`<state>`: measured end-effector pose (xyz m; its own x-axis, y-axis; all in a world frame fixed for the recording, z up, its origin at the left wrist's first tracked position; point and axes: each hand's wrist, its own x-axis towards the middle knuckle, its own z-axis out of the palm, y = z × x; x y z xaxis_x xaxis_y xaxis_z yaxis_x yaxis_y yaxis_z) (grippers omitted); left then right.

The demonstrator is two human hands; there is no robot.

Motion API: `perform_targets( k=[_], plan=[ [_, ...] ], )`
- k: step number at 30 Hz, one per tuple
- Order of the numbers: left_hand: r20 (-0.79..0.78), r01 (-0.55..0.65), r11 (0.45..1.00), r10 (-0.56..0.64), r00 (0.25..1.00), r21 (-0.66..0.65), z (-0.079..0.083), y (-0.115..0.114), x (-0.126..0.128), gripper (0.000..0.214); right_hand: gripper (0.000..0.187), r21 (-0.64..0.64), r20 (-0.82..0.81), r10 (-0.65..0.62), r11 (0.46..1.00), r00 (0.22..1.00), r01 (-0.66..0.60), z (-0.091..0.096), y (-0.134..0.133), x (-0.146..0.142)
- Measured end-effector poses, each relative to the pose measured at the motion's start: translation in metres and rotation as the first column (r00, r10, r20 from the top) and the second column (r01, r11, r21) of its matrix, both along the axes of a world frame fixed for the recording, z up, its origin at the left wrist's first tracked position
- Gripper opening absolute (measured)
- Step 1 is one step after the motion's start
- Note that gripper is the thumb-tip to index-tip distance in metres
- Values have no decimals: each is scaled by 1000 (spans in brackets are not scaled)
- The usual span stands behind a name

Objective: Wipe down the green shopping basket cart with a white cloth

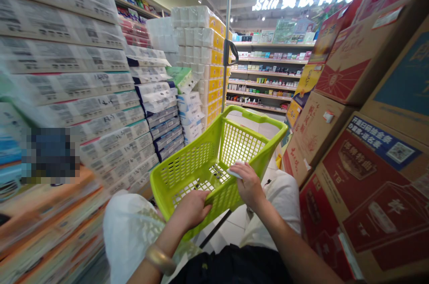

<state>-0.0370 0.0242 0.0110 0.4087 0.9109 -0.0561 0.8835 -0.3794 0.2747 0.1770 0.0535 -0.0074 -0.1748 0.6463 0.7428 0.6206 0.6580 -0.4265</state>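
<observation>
Green basket (228,197) ahead, its near rim (221,189) clamped in left grip (203,203); right grip (246,181) clasps white cloth (234,172) there.

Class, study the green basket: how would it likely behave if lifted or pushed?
The green basket is probably light for its size, since holes pierce its walls. Its thick rim suggests it would stay fairly stiff. Lifted only where the left hand grips, it might tip.

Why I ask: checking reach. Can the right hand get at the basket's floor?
Likely yes: the right hand, holding a white cloth or tissue, is at the rim of the open-topped green basket.
</observation>
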Motion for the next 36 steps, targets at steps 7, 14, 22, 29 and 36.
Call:
perform_targets(
  k=[7,14,22,29,36],
  plan=[
    [14,4,1000,-3,1000,-10,-4,3,-2,20,42,-8,57,107,994,993,-107,-7,-8,-8],
    [45,9,999,-8,999,-35,-4,13,-4,17,40,1,11,-11,1000,1000,11,2,14,4],
    [62,-16,998,20,998,-64,-3,37,-15,11,43,7,20,24,1000,1000,-24,1,32,4],
    [60,-3,997,7,998,-77,-1,62,-16,11,43,27,48,7,1000,999,-8,-5,49,-2],
    [39,-20,994,24,999,-104,0,86,-14,20,43,25,53,-3,1000,999,2,-4,68,9]
  ],
)
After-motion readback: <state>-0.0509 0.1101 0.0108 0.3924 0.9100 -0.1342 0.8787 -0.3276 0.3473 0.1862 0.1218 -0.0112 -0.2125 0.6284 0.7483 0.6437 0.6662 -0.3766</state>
